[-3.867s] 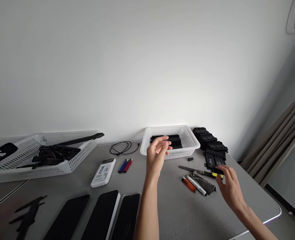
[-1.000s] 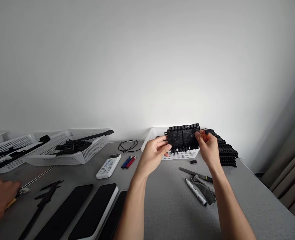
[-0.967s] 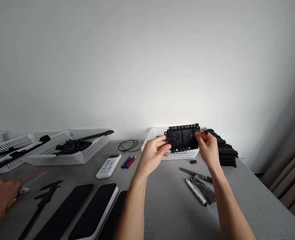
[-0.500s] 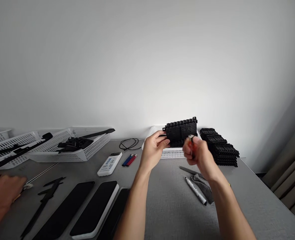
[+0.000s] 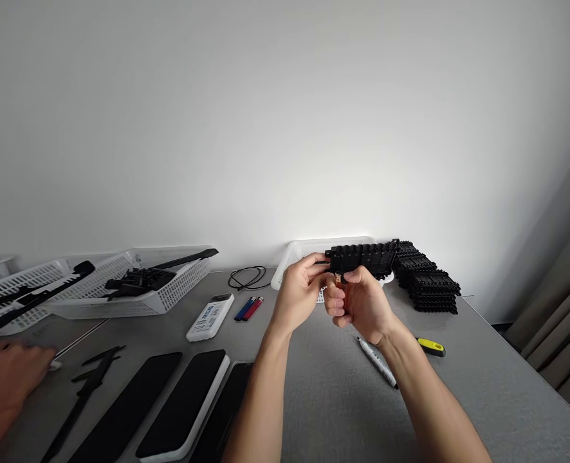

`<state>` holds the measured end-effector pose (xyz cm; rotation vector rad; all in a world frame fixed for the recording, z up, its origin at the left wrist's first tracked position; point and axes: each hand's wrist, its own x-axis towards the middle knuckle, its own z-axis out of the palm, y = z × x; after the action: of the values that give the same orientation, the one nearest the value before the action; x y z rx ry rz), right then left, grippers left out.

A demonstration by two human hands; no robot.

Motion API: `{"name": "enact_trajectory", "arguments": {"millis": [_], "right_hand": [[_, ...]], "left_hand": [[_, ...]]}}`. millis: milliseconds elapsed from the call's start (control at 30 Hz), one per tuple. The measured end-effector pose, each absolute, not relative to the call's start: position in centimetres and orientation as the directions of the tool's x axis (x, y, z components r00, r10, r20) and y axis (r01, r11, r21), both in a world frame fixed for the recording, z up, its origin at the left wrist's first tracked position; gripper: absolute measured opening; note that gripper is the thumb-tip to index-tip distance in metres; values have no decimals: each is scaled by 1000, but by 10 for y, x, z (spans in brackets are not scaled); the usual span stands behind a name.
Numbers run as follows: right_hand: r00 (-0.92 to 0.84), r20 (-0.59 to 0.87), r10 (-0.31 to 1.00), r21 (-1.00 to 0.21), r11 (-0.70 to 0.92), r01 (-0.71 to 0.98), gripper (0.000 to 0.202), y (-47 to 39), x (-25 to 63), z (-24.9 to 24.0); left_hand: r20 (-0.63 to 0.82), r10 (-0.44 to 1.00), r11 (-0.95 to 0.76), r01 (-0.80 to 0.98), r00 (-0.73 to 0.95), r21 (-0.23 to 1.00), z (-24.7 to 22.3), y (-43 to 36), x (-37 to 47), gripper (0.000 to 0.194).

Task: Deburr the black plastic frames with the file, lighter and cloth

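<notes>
As hands (image 5: 298, 292) grip black panel (image 5: 365, 258) and lighter (image 5: 347, 297), panel tipped flatter, lighter closer

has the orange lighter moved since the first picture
Yes. The orange lighter lay beside the white marker; judged against the white basket, it has moved toward it and slightly left, and the right hand now holds it raised.

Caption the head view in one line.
Left hand holds a black ridged plastic panel; right hand grips an orange lighter near its lower edge, before a white perforated basket.
</notes>
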<state>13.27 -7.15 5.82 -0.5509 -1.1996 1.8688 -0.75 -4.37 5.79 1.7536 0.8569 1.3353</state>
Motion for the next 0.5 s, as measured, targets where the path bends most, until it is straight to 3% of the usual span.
{"name": "enact_trajectory", "arguments": {"millis": [500], "right_hand": [[-554, 34, 832, -865, -254, -434, 25, -68, 137, 60]], "left_hand": [[455, 854, -487, 81, 253, 870, 57, -45, -7, 26]]}}
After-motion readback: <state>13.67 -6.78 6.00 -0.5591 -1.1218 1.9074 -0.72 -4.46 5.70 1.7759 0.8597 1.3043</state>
